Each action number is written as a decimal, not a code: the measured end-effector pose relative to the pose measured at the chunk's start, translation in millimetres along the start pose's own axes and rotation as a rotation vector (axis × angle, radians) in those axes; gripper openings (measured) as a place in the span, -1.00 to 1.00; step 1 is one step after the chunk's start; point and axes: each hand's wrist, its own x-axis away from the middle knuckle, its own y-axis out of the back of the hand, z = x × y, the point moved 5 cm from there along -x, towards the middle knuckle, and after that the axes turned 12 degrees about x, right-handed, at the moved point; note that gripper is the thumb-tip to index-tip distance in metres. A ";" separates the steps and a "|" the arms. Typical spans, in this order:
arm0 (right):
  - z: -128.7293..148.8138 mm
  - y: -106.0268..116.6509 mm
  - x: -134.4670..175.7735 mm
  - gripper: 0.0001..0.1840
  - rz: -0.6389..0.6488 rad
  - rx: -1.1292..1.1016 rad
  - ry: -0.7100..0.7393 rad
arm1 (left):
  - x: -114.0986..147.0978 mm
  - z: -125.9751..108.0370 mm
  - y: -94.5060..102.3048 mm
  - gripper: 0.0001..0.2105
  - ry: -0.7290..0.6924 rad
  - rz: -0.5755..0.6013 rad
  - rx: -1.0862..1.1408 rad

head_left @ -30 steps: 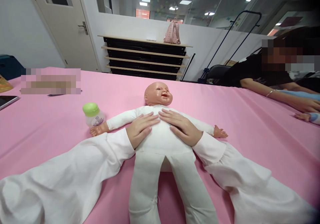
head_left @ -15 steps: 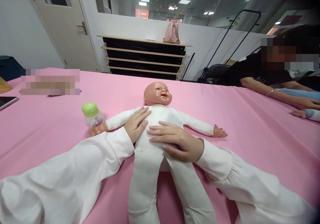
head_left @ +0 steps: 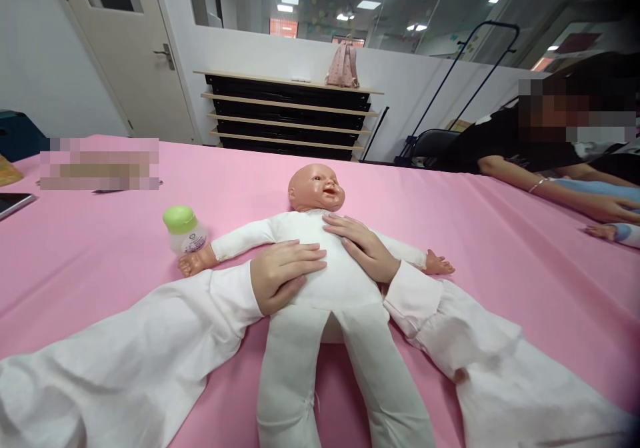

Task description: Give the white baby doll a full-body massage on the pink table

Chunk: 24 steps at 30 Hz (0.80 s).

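A baby doll (head_left: 345, 281) with a white cloth body and hard plastic head lies on its back, legs toward me and arms spread wide. My left hand (head_left: 283, 271) rests flat on the left side of its belly, fingers stretched across toward the middle. Higher up, my right hand (head_left: 364, 245) lies flat on the chest at the right, fingertips just below the neck. Neither hand grips anything. Beside the doll's hand at the left stands a small clear bottle (head_left: 187, 238) with a green cap.
A pink cloth (head_left: 500, 255) covers the table. A phone (head_left: 15, 203) lies at the left edge, near a blurred-out item (head_left: 100, 165). On the right, another person (head_left: 505, 145) leans over a second doll (head_left: 615, 231). Behind stand a shelf rack (head_left: 290, 115) and a pink backpack (head_left: 343, 66).
My left hand has slid down from the doll's upper chest to its belly. My right hand has moved up from the belly to the chest.
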 end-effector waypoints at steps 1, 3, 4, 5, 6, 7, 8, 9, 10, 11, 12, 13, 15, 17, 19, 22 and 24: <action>1.4 0.7 -0.1 -0.60 0.001 0.002 -0.002 | 0.0 -2.6 0.0 -0.68 -0.033 0.003 0.009; 6.1 3.7 -1.9 -0.61 0.011 -0.004 -0.003 | -0.7 -8.0 -0.9 -0.68 -0.093 0.021 0.028; 9.3 5.6 -3.9 -0.61 0.021 -0.016 -0.001 | -1.6 -11.7 -1.6 -0.68 -0.131 0.034 0.043; 13.2 7.5 -6.7 -0.62 0.037 -0.034 0.009 | -2.9 -16.1 -2.3 -0.68 -0.174 0.045 0.066; 17.7 8.8 -10.5 -0.63 0.060 -0.054 0.029 | -4.8 -20.8 -3.0 -0.69 -0.217 0.054 0.093; 22.7 9.5 -15.4 -0.64 0.089 -0.072 0.055 | -7.4 -25.6 -3.9 -0.69 -0.256 0.068 0.123; 27.6 9.2 -21.4 -0.65 0.124 -0.085 0.085 | -10.7 -30.2 -5.4 -0.70 -0.288 0.090 0.150; 32.1 8.1 -28.3 -0.66 0.159 -0.089 0.117 | -14.8 -34.3 -7.5 -0.70 -0.308 0.123 0.167; 35.7 5.9 -36.1 -0.67 0.193 -0.087 0.146 | -19.6 -37.6 -10.3 -0.71 -0.320 0.164 0.171; 38.3 2.8 -44.6 -0.68 0.228 -0.084 0.170 | -24.8 -40.1 -13.5 -0.72 -0.326 0.211 0.164; 39.7 -1.3 -53.2 -0.69 0.266 -0.084 0.189 | -30.3 -41.7 -17.1 -0.72 -0.336 0.261 0.149; 40.1 -6.1 -61.8 -0.69 0.306 -0.093 0.205 | -35.7 -42.2 -20.8 -0.73 -0.344 0.307 0.129; 38.0 -16.2 -76.6 -0.70 0.379 -0.126 0.212 | -46.0 -39.0 -27.6 -0.74 -0.347 0.369 0.083; 33.0 -24.5 -86.6 -0.69 0.421 -0.158 0.176 | -54.0 -31.2 -32.8 -0.74 -0.330 0.390 0.052; 27.4 -28.7 -90.5 -0.68 0.408 -0.175 0.117 | -58.7 -21.8 -34.7 -0.72 -0.285 0.356 0.049; 23.2 -28.2 -87.1 -0.68 0.320 -0.178 0.079 | -58.1 -12.8 -34.4 -0.70 -0.217 0.303 0.075; 23.0 -26.0 -82.3 -0.72 0.252 -0.189 0.091 | -54.2 -12.4 -33.3 -0.70 -0.205 0.272 0.074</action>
